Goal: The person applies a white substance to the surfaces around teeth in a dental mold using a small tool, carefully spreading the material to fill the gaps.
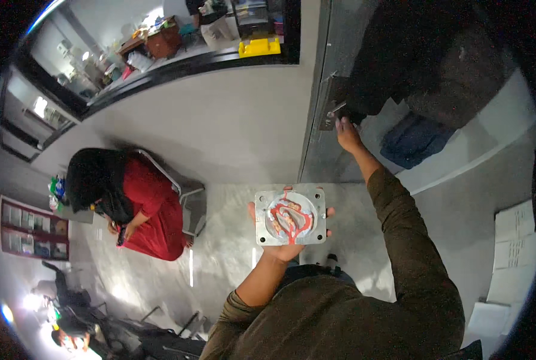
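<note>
My left hand (285,253) holds a square metal flask (261,223) from beneath, with fingertips and thumb showing at its two sides. Corner holes mark the flask, and its round middle carries pale material with red wax-like strips and small tan pieces. Out to the upper right, my right hand (348,134) reaches the metal handle (338,110) of a grey door (319,157). Its fingers are closed at the handle; part of the grip is hidden.
Dark garments (421,54) and a blue cloth (418,139) hang beside the door. At left, a person in red (160,198) sits on a chair (191,195). A yellow tray (259,47) rests on the window ledge. More people (76,327) are at lower left.
</note>
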